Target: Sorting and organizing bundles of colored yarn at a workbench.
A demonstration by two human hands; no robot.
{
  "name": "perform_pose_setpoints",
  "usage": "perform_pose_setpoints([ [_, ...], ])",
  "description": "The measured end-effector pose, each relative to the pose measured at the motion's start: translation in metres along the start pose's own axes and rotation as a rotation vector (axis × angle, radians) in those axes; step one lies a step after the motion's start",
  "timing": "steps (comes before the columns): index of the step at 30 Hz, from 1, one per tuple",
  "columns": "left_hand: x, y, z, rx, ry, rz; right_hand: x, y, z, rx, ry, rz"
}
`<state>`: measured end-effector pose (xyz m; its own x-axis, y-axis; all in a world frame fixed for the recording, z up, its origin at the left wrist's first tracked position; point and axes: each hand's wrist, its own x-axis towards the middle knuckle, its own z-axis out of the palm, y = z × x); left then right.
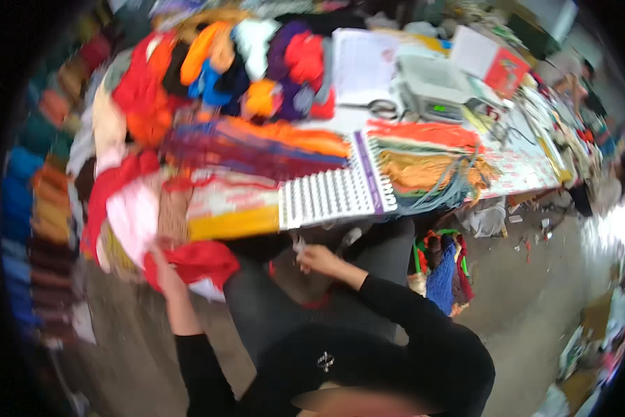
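At near left, the left hand point(160, 263) is resting against red yarn point(205, 262), its blurred fingers unreadable, while the right hand point(319, 260) is pinching a small pale object point(298, 245), seemingly for control, just nearer than the perforated card point(319, 199).

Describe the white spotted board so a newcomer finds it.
Find the cluttered table. At its near edge, between a yellow band and orange fringe, lies the white board. Unlike its neighbours, it has rows of dark spots and a purple strip.
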<state>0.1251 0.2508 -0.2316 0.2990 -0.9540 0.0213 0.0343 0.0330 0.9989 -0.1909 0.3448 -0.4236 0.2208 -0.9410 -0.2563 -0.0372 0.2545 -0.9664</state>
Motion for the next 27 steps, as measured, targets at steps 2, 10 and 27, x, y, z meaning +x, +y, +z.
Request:
perform_pose_setpoints([
  [2, 0.014, 0.026, -0.08, -0.475, 0.208, -0.006, -0.015, -0.046, 0.008, 0.044, -0.051, -0.063],
  [10, -0.074, 0.018, -0.003, -0.354, 0.045, -0.231, -0.051, -0.156, 0.053, 0.028, -0.042, -0.269],
  [27, -0.122, -0.032, 0.07, -0.837, -0.825, -0.798, -0.069, -0.136, 0.078, 0.537, 0.172, -0.108],
])
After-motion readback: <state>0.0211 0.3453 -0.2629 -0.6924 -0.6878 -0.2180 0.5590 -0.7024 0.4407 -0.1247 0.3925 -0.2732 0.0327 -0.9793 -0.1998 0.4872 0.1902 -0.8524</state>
